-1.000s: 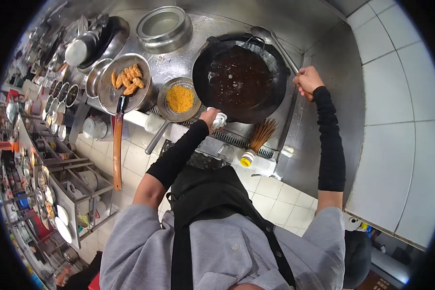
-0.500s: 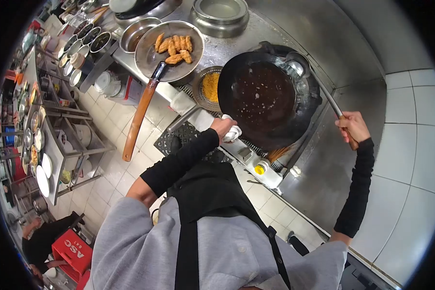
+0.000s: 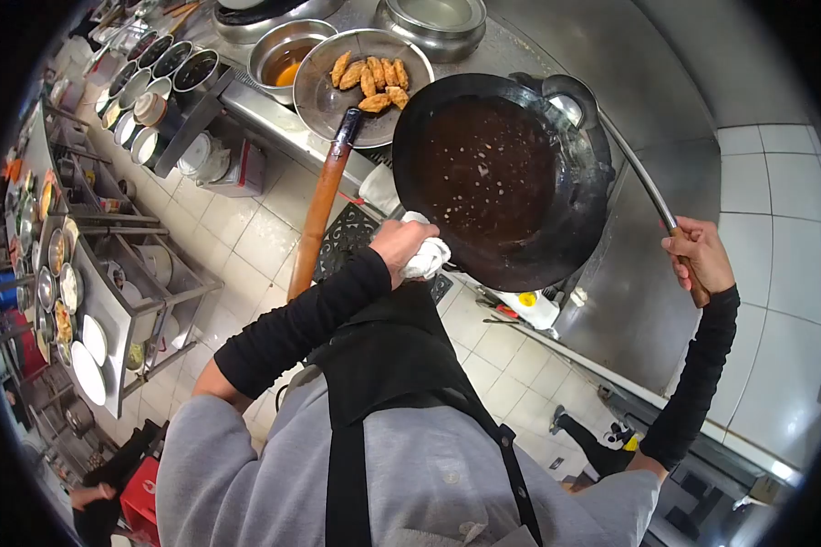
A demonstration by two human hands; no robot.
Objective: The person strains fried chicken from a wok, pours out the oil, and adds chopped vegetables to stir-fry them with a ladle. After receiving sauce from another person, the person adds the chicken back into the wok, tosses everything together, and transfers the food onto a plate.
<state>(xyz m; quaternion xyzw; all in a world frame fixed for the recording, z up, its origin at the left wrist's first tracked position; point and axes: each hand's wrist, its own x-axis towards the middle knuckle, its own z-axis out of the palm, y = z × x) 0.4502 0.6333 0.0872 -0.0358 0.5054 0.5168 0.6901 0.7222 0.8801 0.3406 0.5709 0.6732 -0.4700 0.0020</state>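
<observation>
A folded white cloth (image 3: 426, 259) is in my left hand (image 3: 400, 246), which is closed round it against the near-left edge of a black wok (image 3: 586, 219). Whether a wok handle lies under the cloth is hidden. Dark brown liquid with small bubbles (image 3: 493, 173) fills the wok's middle. My right hand (image 3: 702, 255) grips the wooden end of a long ladle (image 3: 643, 173). The ladle's bowl rests at the wok's far-right rim. Left of the wok, a wire strainer (image 3: 315, 118) with a wooden handle holds several browned fried pieces (image 3: 374, 77).
Under the strainer's far side stands a metal pot (image 3: 263, 59) with amber liquid. A lidded steel pot (image 3: 465, 41) is behind the wok. Several sauce containers (image 3: 196, 71) line the left. Steel wall and tiles (image 3: 766, 210) bound the right. Another person's arm (image 3: 91, 495) shows lower left.
The wok looks raised and nearer me, covering the burner edge and the perforated bowl of yellow bits. Both hands moved with it, cloth and ladle still held. The view has shifted too.
</observation>
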